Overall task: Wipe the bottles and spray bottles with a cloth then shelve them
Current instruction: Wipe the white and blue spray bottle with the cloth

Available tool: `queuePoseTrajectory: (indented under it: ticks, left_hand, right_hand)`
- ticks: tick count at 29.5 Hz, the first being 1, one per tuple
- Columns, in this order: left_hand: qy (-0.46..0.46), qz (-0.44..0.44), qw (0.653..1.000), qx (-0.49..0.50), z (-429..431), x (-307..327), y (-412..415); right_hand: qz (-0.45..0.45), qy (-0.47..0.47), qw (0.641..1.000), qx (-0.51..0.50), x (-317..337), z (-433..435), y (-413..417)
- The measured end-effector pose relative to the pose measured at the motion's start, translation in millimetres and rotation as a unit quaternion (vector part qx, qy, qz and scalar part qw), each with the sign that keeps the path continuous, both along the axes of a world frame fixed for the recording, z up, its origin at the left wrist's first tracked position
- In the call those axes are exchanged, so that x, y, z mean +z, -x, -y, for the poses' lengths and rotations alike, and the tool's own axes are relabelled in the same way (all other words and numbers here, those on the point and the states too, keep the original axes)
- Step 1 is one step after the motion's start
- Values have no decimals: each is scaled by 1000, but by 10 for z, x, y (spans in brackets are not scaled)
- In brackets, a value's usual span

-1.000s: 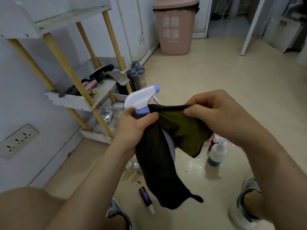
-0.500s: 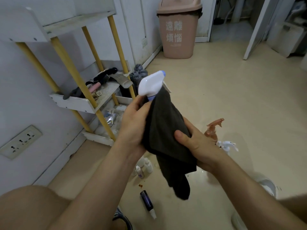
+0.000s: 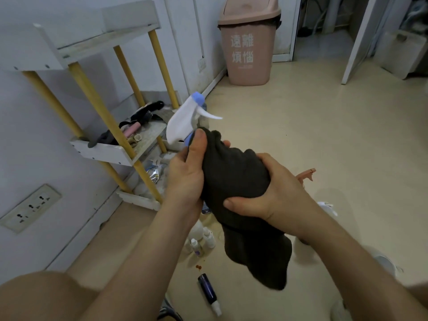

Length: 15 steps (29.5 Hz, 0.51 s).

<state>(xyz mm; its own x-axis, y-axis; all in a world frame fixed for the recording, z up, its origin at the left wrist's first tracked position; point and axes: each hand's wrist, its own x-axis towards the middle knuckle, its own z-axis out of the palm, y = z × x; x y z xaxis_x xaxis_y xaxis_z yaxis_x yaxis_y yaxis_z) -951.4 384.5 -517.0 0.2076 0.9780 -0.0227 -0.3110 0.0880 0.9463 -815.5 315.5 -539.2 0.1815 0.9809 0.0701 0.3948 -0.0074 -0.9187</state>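
Dark cloth (image 3: 234, 179) wraps the spray bottle (image 3: 180, 126), head tilted toward the shelf (image 3: 104, 151); left hand (image 3: 185, 179) grips its neck, right hand (image 3: 273, 195) squeezes the cloth.

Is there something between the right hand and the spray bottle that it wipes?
Yes. The dark cloth covers the body of the spray bottle, so the right hand grips it only through the cloth. The left hand holds the bottle near its neck, just below the white head.
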Motion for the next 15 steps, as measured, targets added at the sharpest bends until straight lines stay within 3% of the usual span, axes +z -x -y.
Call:
queuePoseTrajectory:
  ticks: [3,8,11,15]
  left_hand:
    - [-28,53,998,-6,9,28,1]
    - [-40,82,995,43,55,159,-63]
    - [-58,36,993,97,-8,155,-51]
    - [-58,-1,997,58,13,41,-123]
  right_hand:
    - [-118,58,987,95,54,4,-140]
    - [-357,116,916,145,-81,11,-256]
    - [-385,141,904,122,-94,32,-148]
    - [-391,21,919,-38,-201,-1,178]
